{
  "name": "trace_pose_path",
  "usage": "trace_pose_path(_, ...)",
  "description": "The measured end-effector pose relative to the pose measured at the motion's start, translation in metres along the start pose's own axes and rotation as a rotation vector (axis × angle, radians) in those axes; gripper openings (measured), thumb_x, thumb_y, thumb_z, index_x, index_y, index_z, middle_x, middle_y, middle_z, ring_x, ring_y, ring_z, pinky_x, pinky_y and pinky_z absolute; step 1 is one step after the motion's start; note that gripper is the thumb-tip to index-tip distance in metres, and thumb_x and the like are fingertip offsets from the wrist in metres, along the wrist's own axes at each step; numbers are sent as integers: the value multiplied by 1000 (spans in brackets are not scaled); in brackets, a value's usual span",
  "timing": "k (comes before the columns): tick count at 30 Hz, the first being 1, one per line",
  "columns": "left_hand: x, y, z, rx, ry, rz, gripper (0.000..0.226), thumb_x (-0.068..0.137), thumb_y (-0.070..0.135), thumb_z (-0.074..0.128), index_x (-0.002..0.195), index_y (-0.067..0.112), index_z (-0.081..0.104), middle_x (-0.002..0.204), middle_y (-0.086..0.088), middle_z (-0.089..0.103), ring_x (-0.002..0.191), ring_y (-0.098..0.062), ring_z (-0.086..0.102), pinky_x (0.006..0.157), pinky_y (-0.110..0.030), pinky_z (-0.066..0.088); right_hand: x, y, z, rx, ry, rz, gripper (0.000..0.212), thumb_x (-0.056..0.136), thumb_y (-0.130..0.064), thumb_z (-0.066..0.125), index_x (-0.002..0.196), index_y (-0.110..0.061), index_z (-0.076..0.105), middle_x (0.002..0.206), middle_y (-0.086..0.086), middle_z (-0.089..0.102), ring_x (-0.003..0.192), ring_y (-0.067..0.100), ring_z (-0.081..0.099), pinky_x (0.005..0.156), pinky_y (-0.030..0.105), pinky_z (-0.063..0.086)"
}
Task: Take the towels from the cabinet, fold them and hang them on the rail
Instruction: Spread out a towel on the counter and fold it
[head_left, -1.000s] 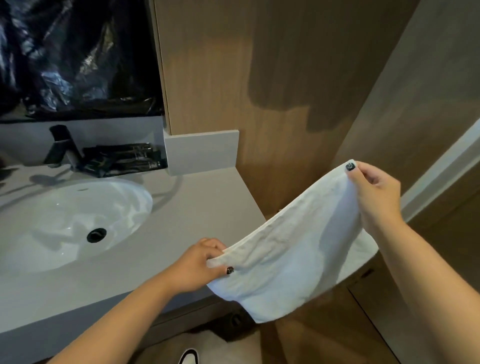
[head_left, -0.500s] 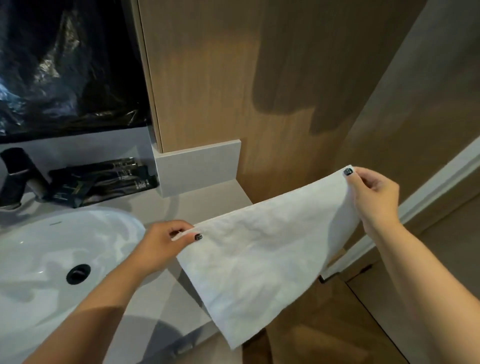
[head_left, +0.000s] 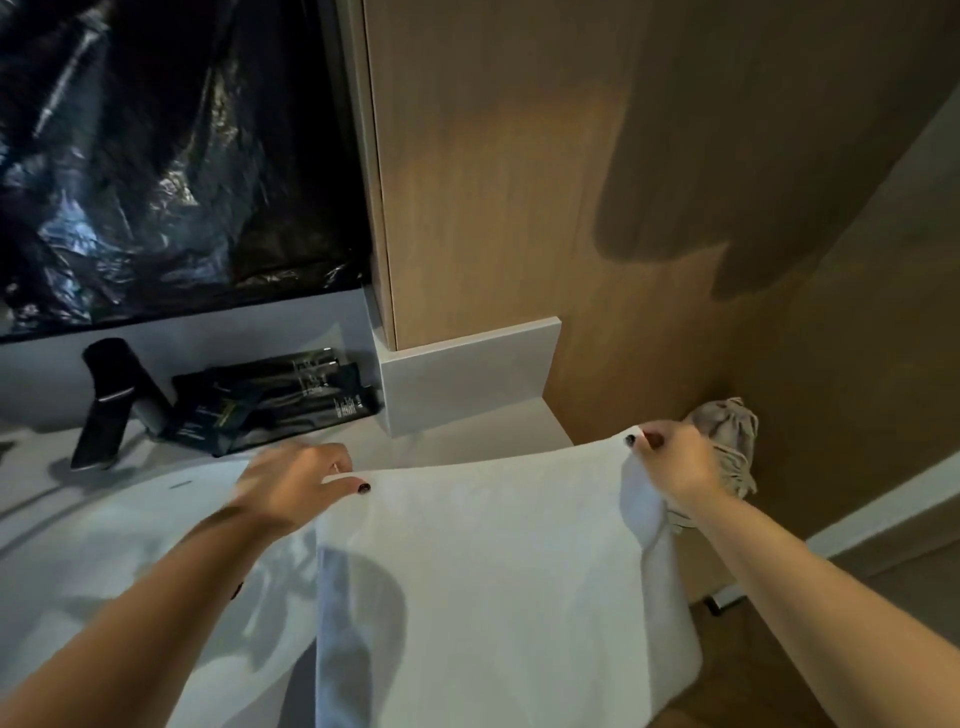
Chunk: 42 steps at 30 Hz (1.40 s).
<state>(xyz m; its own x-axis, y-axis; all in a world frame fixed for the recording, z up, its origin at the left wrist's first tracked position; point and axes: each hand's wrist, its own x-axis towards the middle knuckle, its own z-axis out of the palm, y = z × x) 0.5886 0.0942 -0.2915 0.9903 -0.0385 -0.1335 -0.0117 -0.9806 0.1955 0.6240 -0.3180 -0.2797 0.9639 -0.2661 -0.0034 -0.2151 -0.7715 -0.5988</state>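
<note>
Towel: a white towel (head_left: 498, 587) is held spread out flat and wide over the counter (head_left: 467, 431), its far edge stretched between the two hands and its near part running out of the bottom of the view.
Left hand: the left hand (head_left: 296, 480) pinches the far left corner of the towel, thumb on top of the cloth and fingers curled at its edge; motion blur softens the fingers, so their exact hold is uncertain.
Right hand: the right hand (head_left: 675, 465) grips the far right corner, fingers curled over a bunched fold that droops beneath the wrist.
Basin: a white basin (head_left: 156, 525) lies left of the towel, under the left forearm.
Tap: a dark tap (head_left: 111, 400) stands behind the basin.
Packets: dark packets (head_left: 280, 402) lie against the back wall, beside the tap.
Second cloth: a crumpled grey-beige cloth (head_left: 727, 441) shows just behind the right hand.
Background: a wood panel (head_left: 519, 182) rises behind the counter; black plastic sheeting (head_left: 171, 156) covers the upper left.
</note>
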Motion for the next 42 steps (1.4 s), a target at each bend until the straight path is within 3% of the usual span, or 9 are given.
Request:
trace_pose_path(5,35,-8,34,-134,95,-121,24,92,44,62,93,20,66,77,-1,62,81,-28,61,64,-31,42,65,-6,56,181,-90,232,17,83,-10,64,66,-13,66,81,15,73,84,38,71,77,49,59)
trace_pose_path(10,47,15,46,-181,153,-327,25,94,12,53,119,12,56,124,-12,55,99,-37,61,78,-38,48,73,-39,89,79,-84,150,31,95,-8,56,125,-5,61,128,18,63,120,33,57,102,36,44)
trace_pose_path(13,37,54,68,-179,199,-124,41,99,18,47,139,13,42,147,-7,39,123,-28,51,97,-36,44,35,-46,121,-76,-220,-182,54,99,-11,51,150,-12,34,161,11,23,139,27,37,108,31,32)
trace_pose_path(16,35,84,104,-155,51,18,57,104,32,27,157,14,15,166,-4,6,152,-20,10,120,-30,9,-8,-41,163,-281,-306,-596,57,97,-18,38,153,-16,29,164,6,10,145,28,31,113,50,34)
trace_pose_path(19,38,82,132,-62,53,83,69,97,46,16,155,10,22,164,-9,15,152,-24,11,122,-40,3,-11,-27,182,-434,-386,-621,61,97,-40,19,155,-21,26,162,-1,10,151,22,17,120,51,14)
trace_pose_path(23,40,70,139,-122,72,82,73,94,55,26,155,16,25,164,-8,13,152,-22,6,120,-41,-1,16,-5,164,-540,-354,-533,75,88,-62,-2,156,-29,-8,160,-10,-20,149,10,-19,121,40,-14)
trace_pose_path(33,45,59,127,-41,-25,27,92,78,67,-5,157,18,-8,164,-7,-15,143,-11,-26,113,-30,-24,29,-7,142,-519,-399,-262,74,95,-53,8,157,-15,-4,165,0,-13,150,16,-15,122,41,-7)
trace_pose_path(39,-4,100,135,-248,181,76,68,97,41,19,153,3,21,161,-11,11,150,-26,1,123,-43,2,-69,-17,165,-447,-363,-500,61,102,-36,11,152,-8,33,160,9,24,148,28,22,114,54,32)
trace_pose_path(42,-16,103,148,-104,91,72,71,97,49,19,156,9,17,164,-8,9,151,-24,2,121,-45,1,-69,-4,161,-523,-377,-438,73,96,-55,-8,157,-18,5,164,1,-3,152,21,-3,123,49,8)
